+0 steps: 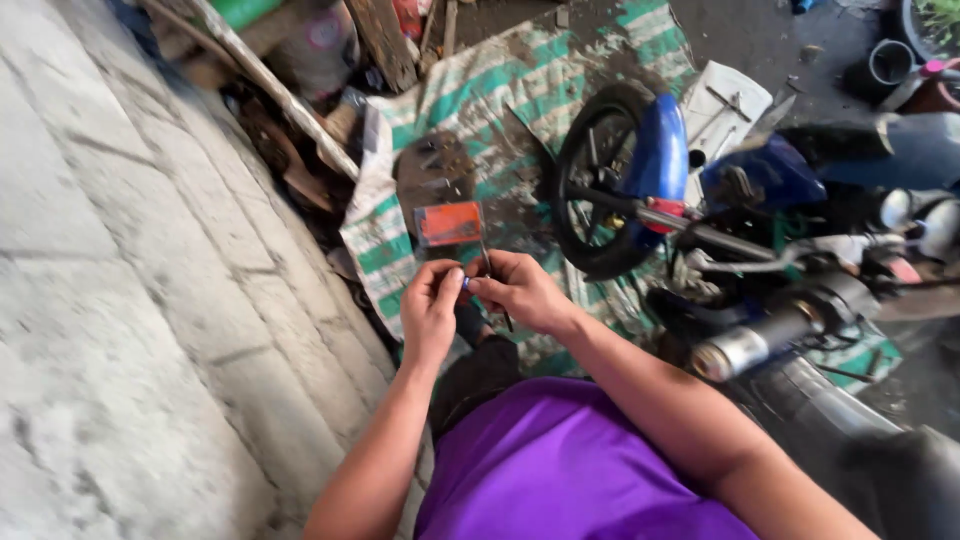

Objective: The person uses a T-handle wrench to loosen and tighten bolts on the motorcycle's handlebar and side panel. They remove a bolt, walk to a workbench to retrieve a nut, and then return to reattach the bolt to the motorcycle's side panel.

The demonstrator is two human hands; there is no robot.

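Pinching: a small blue part (466, 284) sits between both hands, just below frame centre, at about 6 o'clock from the orange box (449, 223).
Part detail: too small to tell its kind; only a blue-white spot shows between the fingertips.
Left hand (430, 308): fingers curled, thumb and forefinger closed on the part from its 8 o'clock side.
Right hand (520, 290): fingertips closed on the part from its 3 o'clock side; a thin dark rod (490, 270) runs through this grip, one end up toward 12 o'clock, the other poking out under the hand toward 5 o'clock.
Hands, relation: fingertips meet at the part, touching or nearly so.
Orange box: flat, lying on a round rusty disc (432, 170), just above the hands at 12 o'clock.
Tarp (520, 80): green-and-white striped, dirty, spread on the ground under disc, box and wheel.
Wheel (590, 195): black tyre with spokes, at 2 o'clock from the hands, partly under a blue mudguard (655, 145).
Motorbike (800, 200): lying at 3 o'clock, blue body panel, handlebar with chrome grip end (735, 350) pointing toward the person.
White sheet (725, 105): at 1 o'clock beyond the wheel, with a few small tools on it.
Wall (130, 300): grey concrete blocks, filling the 9 o'clock side.
Junk pile (290, 90): planks and scrap at 11 o'clock, along the wall foot.
Shirt (560, 470): purple, at 6 o'clock.
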